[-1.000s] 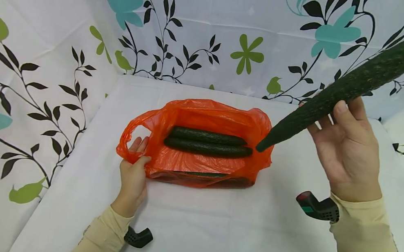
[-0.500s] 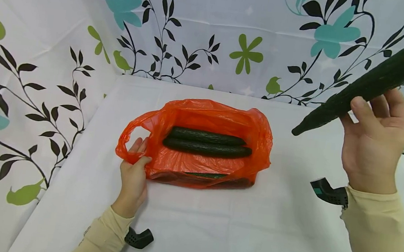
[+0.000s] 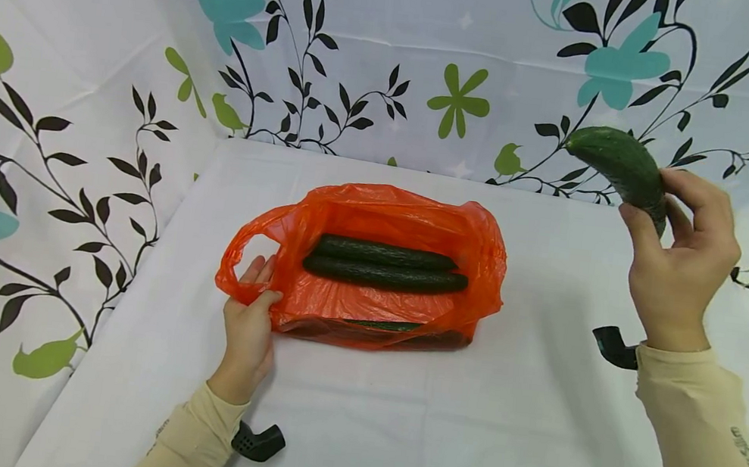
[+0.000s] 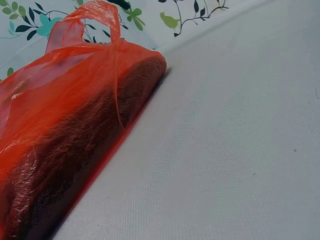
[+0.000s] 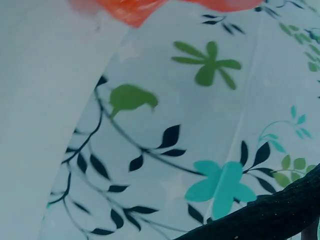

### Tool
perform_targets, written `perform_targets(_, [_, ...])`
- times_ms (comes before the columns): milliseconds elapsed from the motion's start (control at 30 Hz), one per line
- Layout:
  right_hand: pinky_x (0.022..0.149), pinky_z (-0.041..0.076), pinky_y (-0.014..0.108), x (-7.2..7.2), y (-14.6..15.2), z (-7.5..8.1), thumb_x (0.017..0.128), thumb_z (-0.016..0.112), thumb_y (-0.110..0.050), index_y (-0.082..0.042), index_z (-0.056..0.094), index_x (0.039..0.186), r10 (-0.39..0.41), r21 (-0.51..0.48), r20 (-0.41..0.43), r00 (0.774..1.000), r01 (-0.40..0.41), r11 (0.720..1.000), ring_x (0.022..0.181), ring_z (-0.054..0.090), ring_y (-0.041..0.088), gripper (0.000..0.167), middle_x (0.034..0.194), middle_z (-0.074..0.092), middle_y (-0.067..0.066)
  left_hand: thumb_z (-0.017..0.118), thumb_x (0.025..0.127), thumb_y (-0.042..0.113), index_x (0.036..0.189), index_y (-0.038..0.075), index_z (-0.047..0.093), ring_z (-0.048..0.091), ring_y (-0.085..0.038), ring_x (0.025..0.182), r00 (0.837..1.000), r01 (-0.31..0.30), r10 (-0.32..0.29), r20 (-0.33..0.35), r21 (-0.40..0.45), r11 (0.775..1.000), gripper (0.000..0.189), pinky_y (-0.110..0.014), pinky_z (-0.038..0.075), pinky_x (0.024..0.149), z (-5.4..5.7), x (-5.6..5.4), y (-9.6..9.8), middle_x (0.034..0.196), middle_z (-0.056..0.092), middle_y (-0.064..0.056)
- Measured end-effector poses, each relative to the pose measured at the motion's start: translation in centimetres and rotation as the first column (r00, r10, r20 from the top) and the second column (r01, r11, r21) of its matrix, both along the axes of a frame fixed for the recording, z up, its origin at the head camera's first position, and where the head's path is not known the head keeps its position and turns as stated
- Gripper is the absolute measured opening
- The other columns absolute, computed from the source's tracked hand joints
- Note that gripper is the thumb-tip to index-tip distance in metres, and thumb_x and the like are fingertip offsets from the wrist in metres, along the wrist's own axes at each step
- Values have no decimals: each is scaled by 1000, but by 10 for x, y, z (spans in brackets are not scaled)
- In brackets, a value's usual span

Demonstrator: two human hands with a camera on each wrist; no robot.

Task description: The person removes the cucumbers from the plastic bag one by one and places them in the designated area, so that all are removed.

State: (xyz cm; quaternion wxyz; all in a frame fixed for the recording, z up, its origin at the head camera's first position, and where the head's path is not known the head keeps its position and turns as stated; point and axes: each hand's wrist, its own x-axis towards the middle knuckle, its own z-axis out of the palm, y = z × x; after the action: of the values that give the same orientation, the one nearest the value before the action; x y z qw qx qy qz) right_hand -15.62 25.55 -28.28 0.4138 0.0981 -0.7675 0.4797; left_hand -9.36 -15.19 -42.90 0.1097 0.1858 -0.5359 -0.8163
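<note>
Up at the right of the head view, my right hand (image 3: 683,258) pinches a dark green cucumber (image 3: 618,164) between thumb and fingers, held above the table with one end turned toward the camera. In the right wrist view that cucumber (image 5: 270,215) crosses the lower right corner. My left hand (image 3: 249,334) holds the left handle side of a red plastic bag (image 3: 390,212), thumb in front and fingers behind the film. Inside the open bag two cucumbers (image 3: 385,263) lie side by side. Another dark green shape shows through the bag's near wall (image 4: 90,120).
The bag lies on a white-covered table (image 3: 423,421). Behind it hangs a white cloth (image 3: 393,53) printed with leaves, birds and flowers. A small black device sits at each wrist, such as the left wrist device (image 3: 259,442).
The cucumber in my right hand has moved right and swung round, from lying diagonally across the view to pointing end-on toward the camera. The left hand and bag have stayed put.
</note>
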Motion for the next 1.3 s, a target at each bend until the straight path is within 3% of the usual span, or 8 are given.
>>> perform_targets(133, [102,46,24,-6,9,-11,89,70,7,8,66,121,-62,147,-20,998,64,987,116,54,12,32,120,59,-14,41,97,-9,155,-1,31,45,-16,139,1000,-3,3,-7,2,1000,59,-24,38,110,-1,1,0,152,49,-11])
perform_targets(233, [98,44,18,-14,24,-26,90,71,6,5,67,121,-119,233,-15,993,119,965,117,54,7,31,121,64,-1,41,97,-10,155,-2,31,45,-16,139,1000,-7,7,-5,2,1000,59,-24,39,110,-1,1,0,152,49,-11])
perform_targets(367, [102,41,18,-28,50,-52,90,71,5,0,68,125,-153,314,51,987,130,941,122,54,16,35,127,62,16,41,97,-10,155,-2,31,45,-16,139,1000,-8,8,-3,-4,1000,59,-24,38,110,-1,2,-1,152,48,-11])
perform_targets(533, [110,41,39,-37,74,-75,91,71,3,-1,66,128,-143,419,136,980,74,905,124,52,36,37,130,59,20,42,98,-8,155,-1,31,43,-16,140,1000,1,-1,2,-12,1000,58,-24,37,111,-1,3,-1,153,47,-10])
perform_targets(667, [109,38,52,-39,85,-88,91,70,5,-1,65,129,-157,462,214,964,42,886,125,50,42,39,131,58,20,41,99,-7,156,0,30,43,-17,140,1000,8,-8,6,-16,1000,58,-24,37,111,0,3,-1,155,45,-9])
perform_targets(833, [107,38,58,-41,94,-101,91,69,7,-3,64,132,-175,516,290,941,0,857,125,48,45,42,132,56,21,41,99,-6,156,1,31,43,-16,141,1000,5,-4,10,-21,1000,58,-25,37,112,-1,4,0,155,46,-8])
perform_targets(1033, [104,38,62,-46,102,-111,90,69,9,-4,63,131,-171,605,371,913,-98,790,123,47,48,44,131,55,23,42,100,-5,156,3,32,42,-18,140,1000,0,1,25,-45,999,57,-26,37,112,-2,4,2,154,47,-7])
perform_targets(1300, [98,38,66,-48,112,-128,89,68,10,-1,61,129,-150,634,483,863,-227,739,121,46,50,42,130,54,25,42,99,-6,155,1,32,41,-19,141,1000,6,-5,10,-45,999,58,-26,35,113,-1,3,3,154,46,-9])
